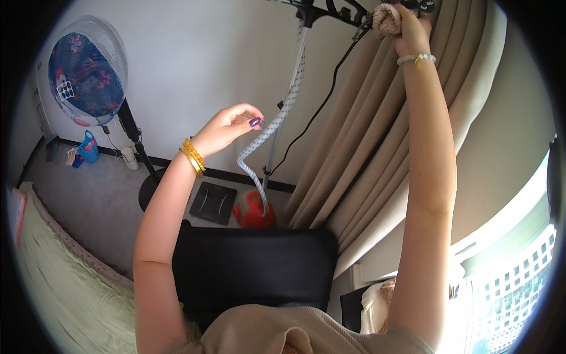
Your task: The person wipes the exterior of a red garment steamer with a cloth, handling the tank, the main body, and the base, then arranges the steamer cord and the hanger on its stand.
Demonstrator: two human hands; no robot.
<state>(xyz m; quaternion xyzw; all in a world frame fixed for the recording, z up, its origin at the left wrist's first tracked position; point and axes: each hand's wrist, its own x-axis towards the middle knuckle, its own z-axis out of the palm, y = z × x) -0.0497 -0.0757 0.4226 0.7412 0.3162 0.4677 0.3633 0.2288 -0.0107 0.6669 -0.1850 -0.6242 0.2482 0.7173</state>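
High at the top right, my right hand (412, 31) grips a pinkish fluffy cloth (387, 19) beside the black bracket (312, 14) of an upright garment steamer. My left hand (232, 126), with fingers curled and a purple-nailed thumb, is raised near the middle and seems to hold nothing. Just right of its fingertips runs the steamer's dotted, fabric-covered hose (283, 116). That hose bends down to the red steamer base (255, 211) on the floor. Behind the hose stands a thin metal pole (273, 150), and a black cable (320, 108) hangs to its right.
Beige curtains (353, 155) hang on the right beside a bright window. A covered standing fan (86, 77) is at the left, near a blue basket (89, 148). A black scale (214, 202) lies beside the steamer base. A black padded seat (256, 265) and a green-covered bed (66, 283) are closer.
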